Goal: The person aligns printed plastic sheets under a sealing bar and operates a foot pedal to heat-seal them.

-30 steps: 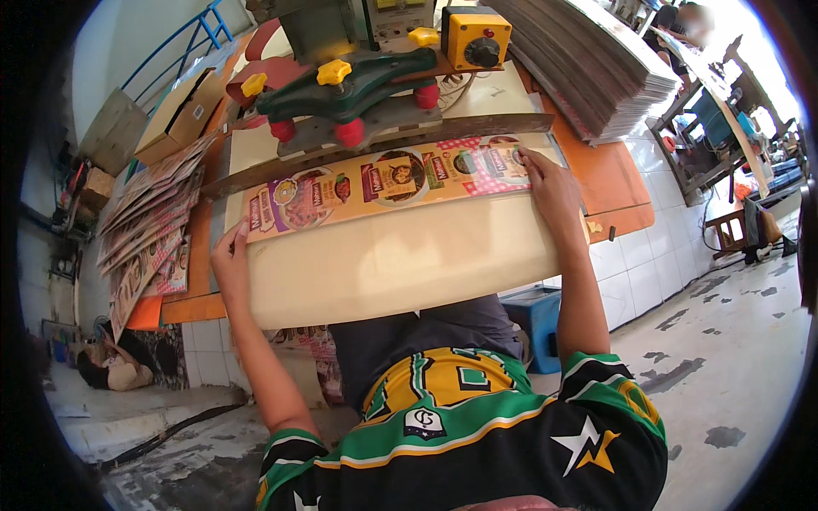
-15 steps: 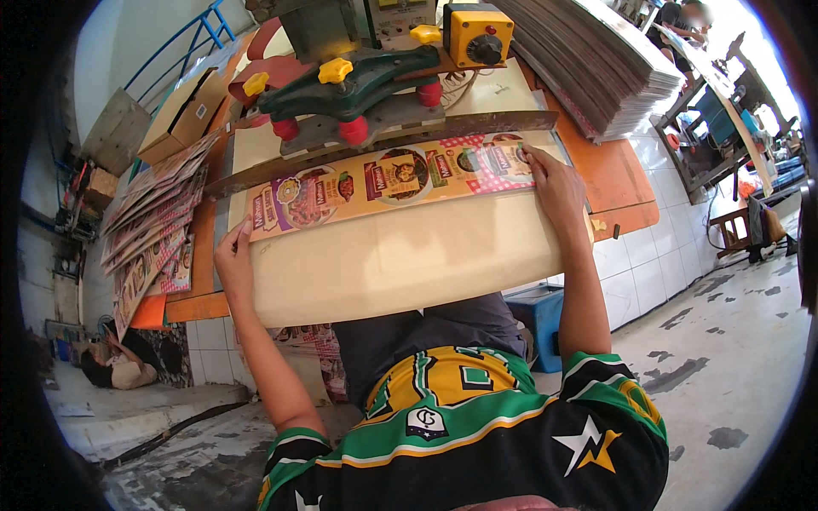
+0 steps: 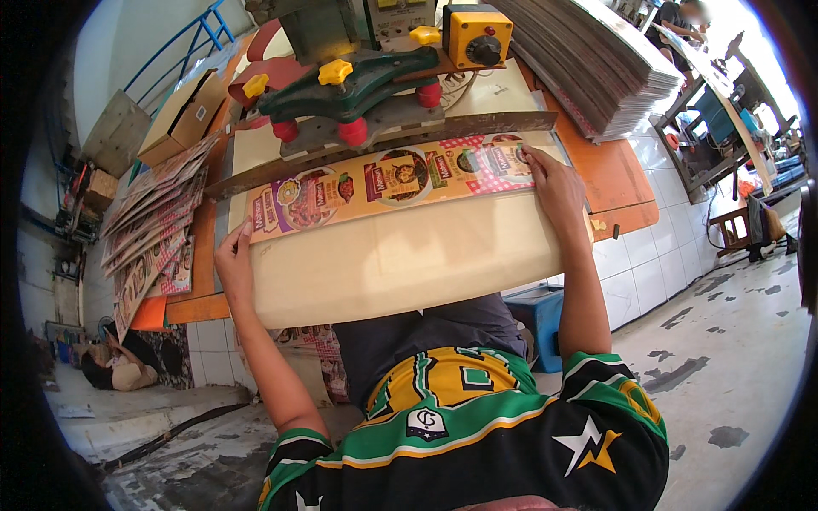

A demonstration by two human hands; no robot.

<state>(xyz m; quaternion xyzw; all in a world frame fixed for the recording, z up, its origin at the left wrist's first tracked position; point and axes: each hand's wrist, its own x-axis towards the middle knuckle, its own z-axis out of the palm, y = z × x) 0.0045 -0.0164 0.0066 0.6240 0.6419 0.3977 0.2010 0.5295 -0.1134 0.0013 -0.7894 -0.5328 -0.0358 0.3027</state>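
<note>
A long printed sheet (image 3: 349,189) with food pictures, orange with a red-checked right end, lies flat on the cream-coloured padded board (image 3: 409,255). Its far side runs along the long metal bar (image 3: 477,128) of a machine. At the sheet's right end, my right hand (image 3: 554,183) pinches the edge, the index finger stretched over the print. My left hand (image 3: 235,262) is at the near left corner of the sheet, thumb up along its edge and fingers curled beside the board. The undersides of the fingers are hidden on both hands.
Above the bar stands the green machine head (image 3: 349,89) with yellow knobs and red feet, beside a yellow control box (image 3: 477,38). A tall stack of sheets (image 3: 596,68) rises at right. Printed sheets (image 3: 158,213) and a cardboard box (image 3: 181,115) are at left. Other people sit farther off.
</note>
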